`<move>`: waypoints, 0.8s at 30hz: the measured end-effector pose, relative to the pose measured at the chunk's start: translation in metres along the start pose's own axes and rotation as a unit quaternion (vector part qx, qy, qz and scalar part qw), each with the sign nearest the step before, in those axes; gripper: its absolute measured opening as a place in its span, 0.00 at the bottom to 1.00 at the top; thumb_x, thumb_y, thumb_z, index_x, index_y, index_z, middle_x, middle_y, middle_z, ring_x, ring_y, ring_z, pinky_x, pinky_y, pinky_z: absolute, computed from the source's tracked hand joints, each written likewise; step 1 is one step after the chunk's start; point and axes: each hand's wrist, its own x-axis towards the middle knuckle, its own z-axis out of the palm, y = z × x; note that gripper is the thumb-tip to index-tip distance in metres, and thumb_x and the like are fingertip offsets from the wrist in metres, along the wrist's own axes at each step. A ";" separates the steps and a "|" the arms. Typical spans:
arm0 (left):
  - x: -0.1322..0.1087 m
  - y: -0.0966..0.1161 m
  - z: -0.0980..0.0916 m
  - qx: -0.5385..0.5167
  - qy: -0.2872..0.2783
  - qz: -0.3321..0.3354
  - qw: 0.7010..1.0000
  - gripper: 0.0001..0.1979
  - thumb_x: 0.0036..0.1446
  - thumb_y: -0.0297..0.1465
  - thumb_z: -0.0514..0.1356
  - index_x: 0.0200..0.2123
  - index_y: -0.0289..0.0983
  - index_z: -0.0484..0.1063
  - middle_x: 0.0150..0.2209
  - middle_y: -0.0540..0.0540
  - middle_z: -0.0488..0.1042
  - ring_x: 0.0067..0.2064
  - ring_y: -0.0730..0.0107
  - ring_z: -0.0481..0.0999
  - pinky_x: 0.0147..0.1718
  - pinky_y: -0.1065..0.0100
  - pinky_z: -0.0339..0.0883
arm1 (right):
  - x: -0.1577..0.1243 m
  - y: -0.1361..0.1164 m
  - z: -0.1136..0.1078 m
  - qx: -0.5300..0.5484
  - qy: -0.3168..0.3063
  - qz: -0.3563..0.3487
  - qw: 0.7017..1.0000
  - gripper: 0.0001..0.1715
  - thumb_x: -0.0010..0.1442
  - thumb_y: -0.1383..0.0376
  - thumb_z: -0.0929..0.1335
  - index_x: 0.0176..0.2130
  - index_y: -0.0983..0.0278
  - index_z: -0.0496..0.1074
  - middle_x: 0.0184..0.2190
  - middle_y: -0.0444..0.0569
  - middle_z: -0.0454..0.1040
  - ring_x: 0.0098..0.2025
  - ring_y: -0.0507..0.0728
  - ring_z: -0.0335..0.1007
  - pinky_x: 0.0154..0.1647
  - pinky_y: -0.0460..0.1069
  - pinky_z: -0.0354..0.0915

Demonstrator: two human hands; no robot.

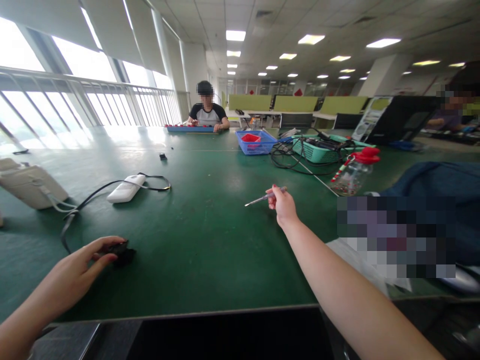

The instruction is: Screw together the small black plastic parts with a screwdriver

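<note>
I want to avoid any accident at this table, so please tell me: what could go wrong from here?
The screwdriver in the right hand has an exposed tip, which might scratch the table if lowered carelessly. The small black part between the thumb and fingers of the left hand could slip. The black cable near that hand might snag on it.

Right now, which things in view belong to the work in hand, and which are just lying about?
In the work, judging by the hands:
screwdriver, in the right hand
small black object, in the left hand

Apparently just lying about:
white oblong device
blue plastic basket
green plastic basket
red-lidded clear bottle
</note>
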 end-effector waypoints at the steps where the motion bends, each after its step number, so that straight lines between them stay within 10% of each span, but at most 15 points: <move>1: -0.001 0.000 0.000 0.003 0.005 -0.001 1.000 0.24 0.54 0.47 0.52 0.51 0.46 0.70 0.50 0.52 0.78 0.48 0.59 0.78 0.48 0.62 0.70 | 0.000 0.000 0.000 0.000 -0.002 0.000 1.000 0.17 0.54 0.54 0.71 0.25 0.66 0.72 0.13 0.39 0.64 0.14 0.45 0.55 0.12 0.41 0.52; 24: -0.006 -0.024 0.018 -0.043 0.000 0.015 0.999 0.29 0.53 0.51 0.51 0.56 0.47 0.68 0.58 0.52 0.73 0.58 0.56 0.72 0.61 0.50 0.62 | 0.001 0.001 -0.001 0.002 -0.007 -0.008 1.000 0.19 0.53 0.52 0.71 0.25 0.66 0.72 0.12 0.40 0.63 0.14 0.45 0.54 0.12 0.42 0.51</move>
